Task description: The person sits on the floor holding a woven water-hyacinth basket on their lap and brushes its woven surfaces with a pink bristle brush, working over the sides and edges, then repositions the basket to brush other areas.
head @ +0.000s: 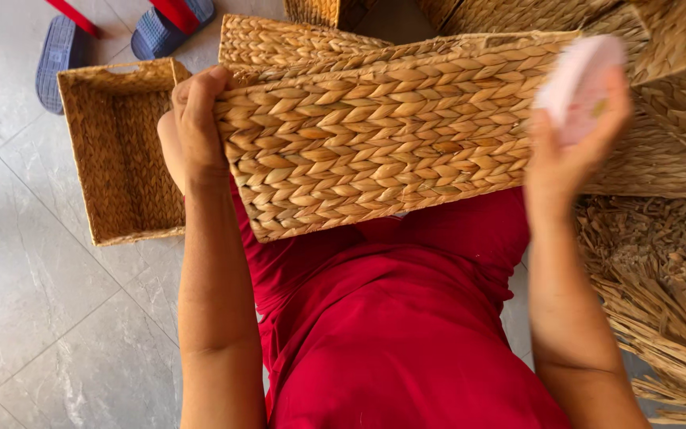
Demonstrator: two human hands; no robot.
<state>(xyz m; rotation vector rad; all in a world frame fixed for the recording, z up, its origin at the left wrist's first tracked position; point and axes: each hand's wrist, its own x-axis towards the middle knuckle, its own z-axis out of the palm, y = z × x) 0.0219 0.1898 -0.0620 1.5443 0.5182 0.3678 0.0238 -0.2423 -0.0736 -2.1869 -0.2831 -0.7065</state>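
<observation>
Woven basket (383,135): on lap, left hand (198,119) fingers clamped over its end. Right hand (569,155) fingers pinch blurred pink object (580,83). Step: handling the basket; next calls for steady grip.

basket (383,135): golden tan, plaited herringbone weave
open basket (121,151): same tan, tighter weave inside
object in right hand (577,83): pale pink and white, blurred
clothing (391,318): plain deep red
floor (33,302): light grey tiles, faint marbling
sandals (61,49): blue ribbed soles, red straps
loose fibre (660,278): dry straw-brown
</observation>
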